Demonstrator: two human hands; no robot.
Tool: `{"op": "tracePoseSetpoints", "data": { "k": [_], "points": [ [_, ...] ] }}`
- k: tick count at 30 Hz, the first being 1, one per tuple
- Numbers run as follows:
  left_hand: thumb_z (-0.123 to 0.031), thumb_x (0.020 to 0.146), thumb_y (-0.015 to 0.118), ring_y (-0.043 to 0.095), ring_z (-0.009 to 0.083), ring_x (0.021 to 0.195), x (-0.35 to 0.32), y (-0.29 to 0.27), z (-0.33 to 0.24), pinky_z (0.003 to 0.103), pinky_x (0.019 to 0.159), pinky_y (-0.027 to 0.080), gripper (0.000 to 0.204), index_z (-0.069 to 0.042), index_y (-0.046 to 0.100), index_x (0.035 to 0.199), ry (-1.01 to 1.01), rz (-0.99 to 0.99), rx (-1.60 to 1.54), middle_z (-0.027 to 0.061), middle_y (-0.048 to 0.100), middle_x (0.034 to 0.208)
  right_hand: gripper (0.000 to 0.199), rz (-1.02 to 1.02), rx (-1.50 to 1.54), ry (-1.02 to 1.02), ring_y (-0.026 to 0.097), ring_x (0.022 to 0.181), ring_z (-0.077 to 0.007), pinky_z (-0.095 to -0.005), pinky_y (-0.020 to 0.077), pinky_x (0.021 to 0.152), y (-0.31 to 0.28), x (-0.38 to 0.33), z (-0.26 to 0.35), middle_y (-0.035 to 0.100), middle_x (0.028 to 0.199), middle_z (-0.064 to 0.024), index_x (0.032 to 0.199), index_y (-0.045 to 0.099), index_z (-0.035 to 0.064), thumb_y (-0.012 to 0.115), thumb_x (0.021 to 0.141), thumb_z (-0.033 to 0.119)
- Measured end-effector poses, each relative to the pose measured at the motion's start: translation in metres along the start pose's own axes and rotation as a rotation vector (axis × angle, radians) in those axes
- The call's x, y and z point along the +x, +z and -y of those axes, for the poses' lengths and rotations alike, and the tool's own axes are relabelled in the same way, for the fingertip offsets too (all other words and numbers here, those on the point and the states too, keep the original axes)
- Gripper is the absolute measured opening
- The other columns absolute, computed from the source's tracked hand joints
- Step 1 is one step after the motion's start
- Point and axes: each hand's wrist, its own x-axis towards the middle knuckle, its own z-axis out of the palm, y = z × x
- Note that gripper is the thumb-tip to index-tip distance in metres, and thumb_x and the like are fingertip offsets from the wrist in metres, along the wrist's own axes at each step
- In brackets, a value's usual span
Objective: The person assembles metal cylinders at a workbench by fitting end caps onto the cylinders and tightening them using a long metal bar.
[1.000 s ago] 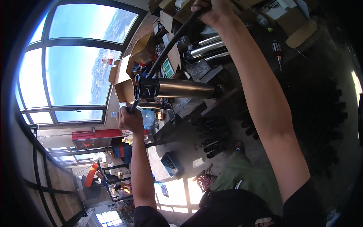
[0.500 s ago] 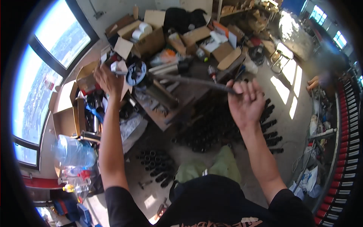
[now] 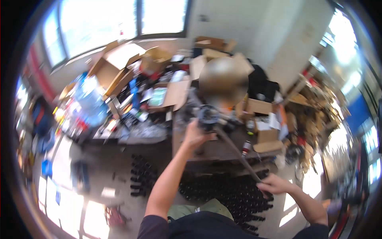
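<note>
My right hand is closed round the near end of a long dark metal bar. The bar slants away to the left, its far end meeting a round, ring-shaped metal fitting above the workbench. At the fitting's near left side is my left hand, its thumb pointing right and its other fingers curled against the metal, partly hidden and blurred. How bar and fitting join cannot be made out.
Many black tubes lie stacked beneath the bench's front edge. Open cardboard boxes and loose parts crowd the bench. A small red-and-white bottle stands near the bar. A clear blue water jug is at the left.
The view has swung, bringing the windows to the upper left. My left hand has come onto the ring fitting's near side. The bar's held end is now lower and closer to me.
</note>
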Motion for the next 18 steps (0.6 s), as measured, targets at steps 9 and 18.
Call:
{"op": "tracePoseSetpoints", "data": {
  "k": [9,18],
  "points": [
    [-0.02,0.062,0.085,0.064,0.0175,0.087,-0.022,0.013,0.013,0.034,0.084,0.053,0.059,-0.002,0.062,0.113,0.163,-0.094,-0.161,0.0112,0.07,0.099,0.046,0.223,0.521,0.129,0.037,0.048,-0.009,-0.0275,0.0295,0.046,0.096,0.02,-0.058,0.041,0.051,0.0034,0.059,0.046,0.0097,0.054,0.101,0.027],
    [-0.023,0.057,0.08,0.062,0.0393,0.082,-0.013,0.03,0.039,0.043,0.074,0.05,0.061,0.002,0.057,0.107,0.373,-0.418,-0.21,0.0188,0.062,0.093,0.049,0.107,0.732,0.188,0.034,0.052,-0.0106,-0.0284,0.0271,0.05,0.15,0.058,-0.013,0.037,0.056,0.0027,0.062,0.042,0.0121,0.047,0.105,0.034]
  ]
}}
